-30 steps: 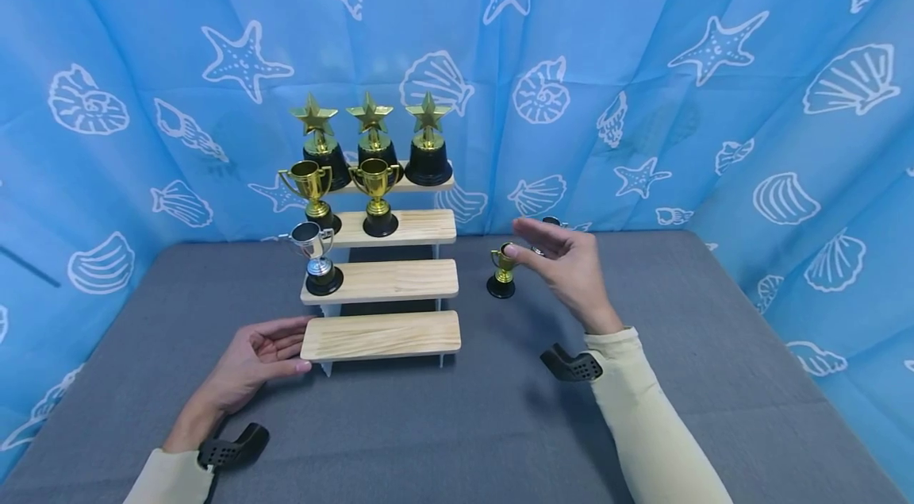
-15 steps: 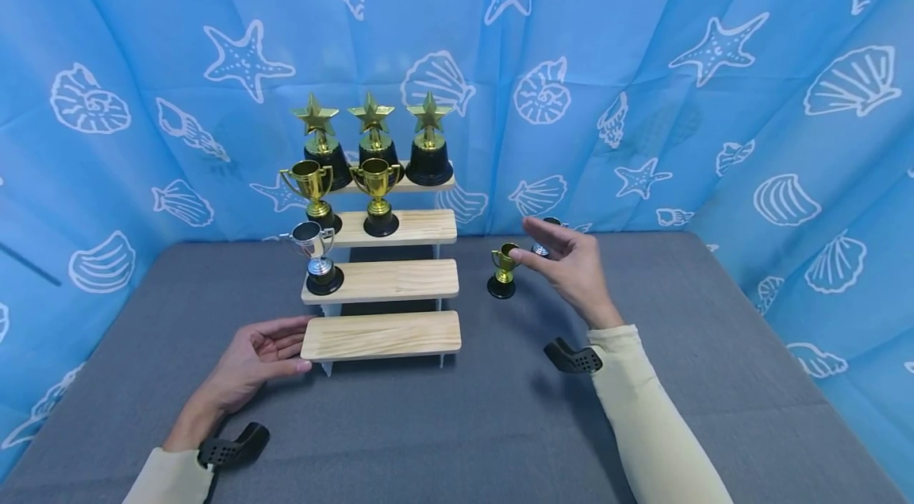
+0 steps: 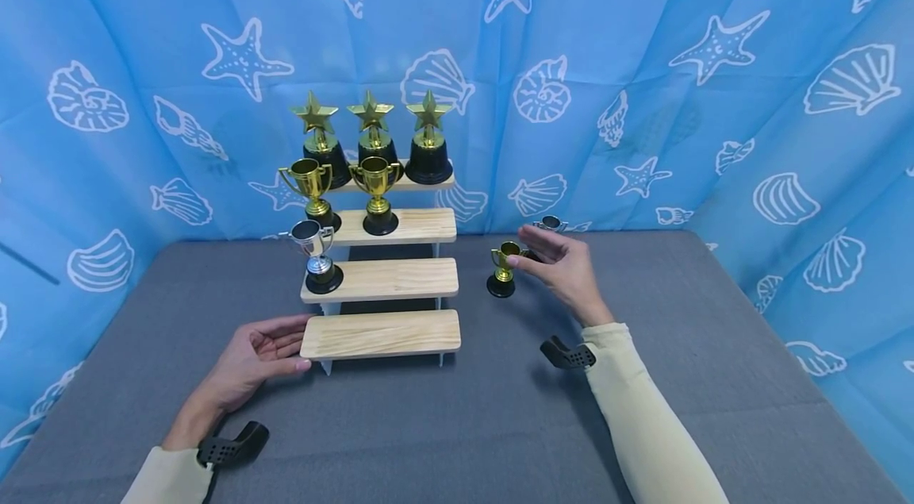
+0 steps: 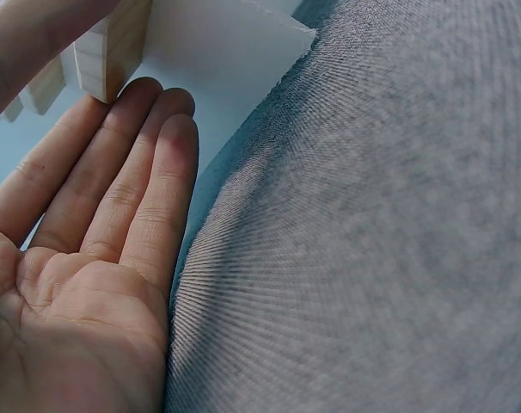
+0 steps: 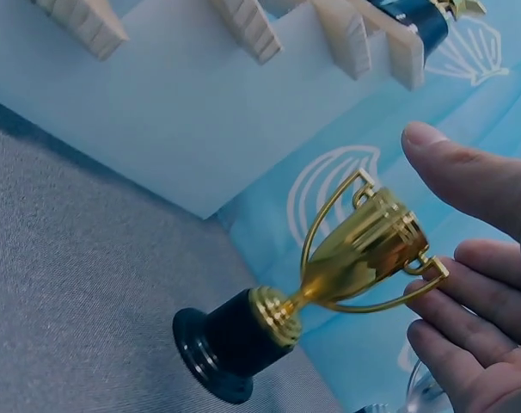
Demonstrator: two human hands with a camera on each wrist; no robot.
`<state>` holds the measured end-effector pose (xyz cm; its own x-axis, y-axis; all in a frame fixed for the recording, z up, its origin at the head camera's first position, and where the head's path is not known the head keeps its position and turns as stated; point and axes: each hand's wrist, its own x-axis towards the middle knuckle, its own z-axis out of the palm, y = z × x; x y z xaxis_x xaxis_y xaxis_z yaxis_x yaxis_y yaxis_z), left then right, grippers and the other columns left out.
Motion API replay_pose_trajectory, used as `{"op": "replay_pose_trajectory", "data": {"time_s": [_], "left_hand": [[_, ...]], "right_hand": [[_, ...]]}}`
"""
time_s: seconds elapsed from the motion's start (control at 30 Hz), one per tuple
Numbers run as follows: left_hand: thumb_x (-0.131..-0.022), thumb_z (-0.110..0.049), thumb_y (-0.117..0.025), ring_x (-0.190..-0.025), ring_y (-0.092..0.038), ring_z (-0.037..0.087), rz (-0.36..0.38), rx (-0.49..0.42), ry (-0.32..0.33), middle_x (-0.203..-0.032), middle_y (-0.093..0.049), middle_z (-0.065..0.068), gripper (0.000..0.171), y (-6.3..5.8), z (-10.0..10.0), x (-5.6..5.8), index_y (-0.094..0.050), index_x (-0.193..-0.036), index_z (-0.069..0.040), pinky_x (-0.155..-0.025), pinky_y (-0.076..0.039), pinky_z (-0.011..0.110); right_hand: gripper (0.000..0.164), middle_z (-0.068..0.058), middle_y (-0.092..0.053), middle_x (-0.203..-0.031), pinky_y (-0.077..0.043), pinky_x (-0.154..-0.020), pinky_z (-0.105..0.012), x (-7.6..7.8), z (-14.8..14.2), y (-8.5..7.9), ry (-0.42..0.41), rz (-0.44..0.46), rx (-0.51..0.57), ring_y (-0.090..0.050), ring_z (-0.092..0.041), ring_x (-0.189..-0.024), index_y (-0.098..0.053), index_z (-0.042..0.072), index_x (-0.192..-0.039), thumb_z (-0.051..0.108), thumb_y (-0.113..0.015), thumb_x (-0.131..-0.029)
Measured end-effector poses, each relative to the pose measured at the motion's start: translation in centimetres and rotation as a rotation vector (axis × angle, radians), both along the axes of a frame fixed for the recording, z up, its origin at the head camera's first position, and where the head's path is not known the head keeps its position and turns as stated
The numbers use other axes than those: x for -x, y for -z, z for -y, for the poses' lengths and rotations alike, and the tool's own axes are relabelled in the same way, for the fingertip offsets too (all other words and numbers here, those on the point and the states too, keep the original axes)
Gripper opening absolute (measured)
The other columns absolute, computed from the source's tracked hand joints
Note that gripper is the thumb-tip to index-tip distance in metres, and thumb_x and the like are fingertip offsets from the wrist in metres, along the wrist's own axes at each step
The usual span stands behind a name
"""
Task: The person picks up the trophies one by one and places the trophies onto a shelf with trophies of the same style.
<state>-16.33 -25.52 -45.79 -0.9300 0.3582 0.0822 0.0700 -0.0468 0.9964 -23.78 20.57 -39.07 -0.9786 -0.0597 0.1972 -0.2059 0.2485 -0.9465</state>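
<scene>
My right hand (image 3: 564, 274) is at the gold trophy cup (image 3: 504, 272), which stands upright on the cloth right of the stepped stand. In the right wrist view the thumb (image 5: 462, 176) is apart from the gold cup, and the fingertips are right at one handle. My left hand (image 3: 250, 357) lies at the left end of the stand's lowest wooden shelf (image 3: 382, 334). Its fingers (image 4: 149, 185) are nearly straight, with their tips at the shelf's end. Behind my right hand, a silver trophy cup (image 3: 550, 224) is partly hidden.
Several trophies fill the upper shelves: star trophies (image 3: 428, 143) on top, two gold cups (image 3: 376, 194) below, then one silver cup (image 3: 318, 258) at the left of the third shelf (image 3: 400, 279). Grey cloth (image 3: 457, 440) covers the table; a blue shell-print curtain (image 3: 614, 28) hangs behind.
My right hand first shifts slightly right, then back left and a little lower, closer to the gold trophy cup. More of the silver cup's rim shows behind it. My left hand stays in place.
</scene>
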Motion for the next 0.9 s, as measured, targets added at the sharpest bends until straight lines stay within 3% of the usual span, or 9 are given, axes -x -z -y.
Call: {"op": "replay_pose_trajectory", "data": {"time_s": [0.2, 0.4, 0.9], "left_hand": [[-0.082, 0.016, -0.072, -0.118, -0.064, 0.011, -0.004, -0.016, 0.006, -0.129, -0.066, 0.001, 0.070, -0.1, 0.0, 0.0, -0.034, -0.140, 0.026, -0.100, -0.054, 0.029], [-0.082, 0.016, -0.072, -0.118, -0.064, 0.011, -0.012, -0.001, 0.003, -0.131, -0.065, 0.005, 0.069, 0.0, 0.0, 0.0, -0.034, -0.140, 0.026, -0.100, -0.054, 0.029], [-0.083, 0.016, -0.072, -0.118, -0.064, 0.012, -0.020, -0.015, 0.014, -0.129, -0.066, 0.001, 0.069, 0.0, 0.0, -0.1, -0.034, -0.139, 0.027, -0.100, -0.054, 0.028]], "right_hand": [[0.066, -0.015, -0.062, -0.138, -0.047, -0.111, -0.043, 0.3, -0.1, 0.7, -0.013, 0.041, 0.005, -0.059, -0.028, -0.129, -0.059, 0.002, -0.140, 0.018, -0.086, -0.083], [0.065, -0.016, -0.062, -0.138, -0.048, -0.111, -0.042, 0.7, -0.3, 1.8, -0.019, 0.064, -0.008, -0.059, -0.030, -0.128, -0.060, 0.001, -0.139, 0.017, -0.087, -0.082], [0.056, -0.022, -0.065, -0.130, -0.052, -0.106, -0.044, 1.3, 0.3, 4.4, -0.032, 0.139, -0.099, -0.061, -0.035, -0.124, -0.062, -0.003, -0.133, 0.015, -0.084, -0.085]]}}
